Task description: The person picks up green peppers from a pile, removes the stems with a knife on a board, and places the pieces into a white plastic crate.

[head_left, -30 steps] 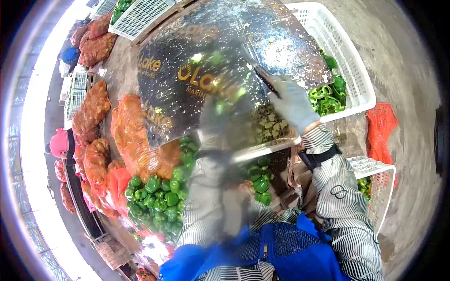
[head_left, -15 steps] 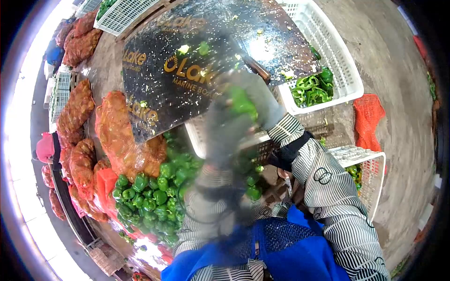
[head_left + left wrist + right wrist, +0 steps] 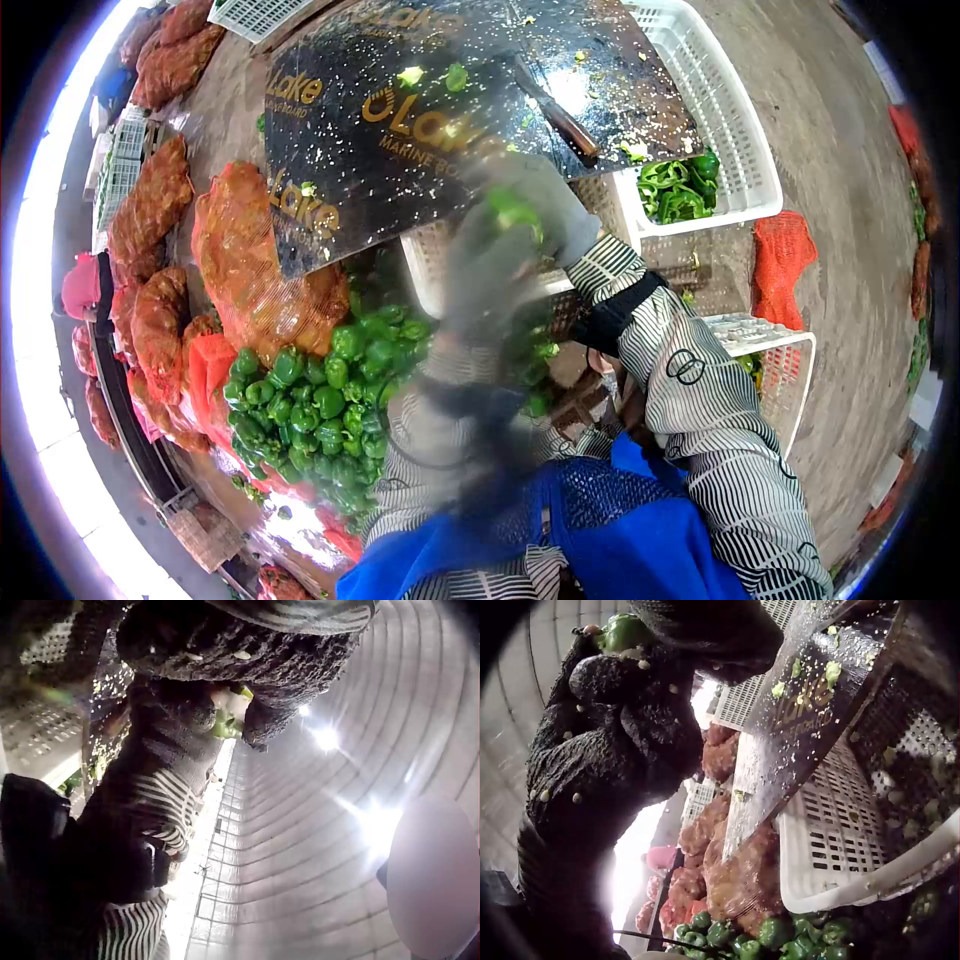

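Note:
A green bell pepper (image 3: pixel 515 210) is between my two gloved hands, just off the near edge of the black board (image 3: pixel 340 170). My left hand (image 3: pixel 485 275), blurred in the head view, grips it with curled fingers. The right hand (image 3: pixel 568 210) bends round its far side, fingers at the pepper. In the left wrist view a pale, cut-looking part of the pepper (image 3: pixel 230 720) shows between both gloves. The right wrist view has its green top (image 3: pixel 624 632) above my left fist. On the board lies a knife (image 3: pixel 560 115), dark handle towards me, with nobody holding it.
Seeds and green scraps litter the board. White crates stand under it (image 3: pixel 425 265) and to its right (image 3: pixel 755 190), the latter holding cut pepper (image 3: pixel 678 190). Whole green peppers (image 3: pixel 310 410) are heaped at left beside a mesh sack (image 3: pixel 245 260). Another crate (image 3: pixel 780 380) stands near my right elbow.
My right hand has let go of the knife, now lying on the board, and has come left to the pepper. Over the last half second both hands stay together at it.

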Demonstrator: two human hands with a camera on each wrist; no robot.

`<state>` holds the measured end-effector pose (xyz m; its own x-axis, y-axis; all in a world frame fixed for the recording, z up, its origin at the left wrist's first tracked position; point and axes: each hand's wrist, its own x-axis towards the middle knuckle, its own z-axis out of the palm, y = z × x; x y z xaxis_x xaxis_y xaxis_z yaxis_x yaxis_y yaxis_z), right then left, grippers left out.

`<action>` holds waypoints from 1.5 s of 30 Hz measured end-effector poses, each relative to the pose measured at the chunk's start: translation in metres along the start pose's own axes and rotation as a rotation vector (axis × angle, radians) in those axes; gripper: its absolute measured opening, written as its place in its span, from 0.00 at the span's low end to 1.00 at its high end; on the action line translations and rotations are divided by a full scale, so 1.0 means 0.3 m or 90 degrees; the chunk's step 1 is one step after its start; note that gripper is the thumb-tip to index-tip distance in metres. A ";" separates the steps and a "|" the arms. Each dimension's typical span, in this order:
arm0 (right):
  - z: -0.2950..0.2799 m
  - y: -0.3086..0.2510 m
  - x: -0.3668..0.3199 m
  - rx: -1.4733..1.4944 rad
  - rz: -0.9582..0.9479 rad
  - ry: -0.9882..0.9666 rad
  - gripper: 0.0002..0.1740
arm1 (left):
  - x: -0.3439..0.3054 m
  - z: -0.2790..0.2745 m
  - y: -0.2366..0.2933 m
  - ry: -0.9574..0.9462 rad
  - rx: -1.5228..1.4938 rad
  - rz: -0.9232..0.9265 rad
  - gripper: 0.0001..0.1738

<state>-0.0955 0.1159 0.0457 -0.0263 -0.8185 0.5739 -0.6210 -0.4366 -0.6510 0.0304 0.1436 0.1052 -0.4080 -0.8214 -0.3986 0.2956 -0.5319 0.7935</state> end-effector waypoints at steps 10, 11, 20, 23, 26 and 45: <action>-0.149 -0.033 0.109 0.476 0.628 0.003 0.09 | 0.026 -0.012 -0.032 0.213 0.420 0.475 0.13; -0.146 -0.032 0.109 0.476 0.626 0.004 0.09 | 0.039 -0.019 -0.026 0.212 0.419 0.477 0.13; -0.224 -0.032 0.111 0.378 0.645 0.111 0.16 | 0.091 -0.122 -0.038 0.143 1.066 0.218 0.27; -0.295 -0.014 0.122 0.172 0.631 0.167 0.18 | 0.098 -0.048 0.011 0.054 1.115 -0.014 0.41; -0.544 0.033 0.075 0.133 0.482 0.134 0.20 | 0.085 -0.186 -0.030 -0.065 1.137 0.098 0.32; 0.129 -0.055 -0.850 0.054 0.995 -0.738 0.21 | -0.175 -0.490 -0.856 0.108 0.710 -0.386 0.29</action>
<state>-0.0483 0.3174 -0.1092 0.0389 -0.2353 -0.9711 -0.5314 0.8182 -0.2195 0.1029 0.2930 -0.1454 -0.0827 -0.5688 -0.8183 -0.8127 -0.4367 0.3857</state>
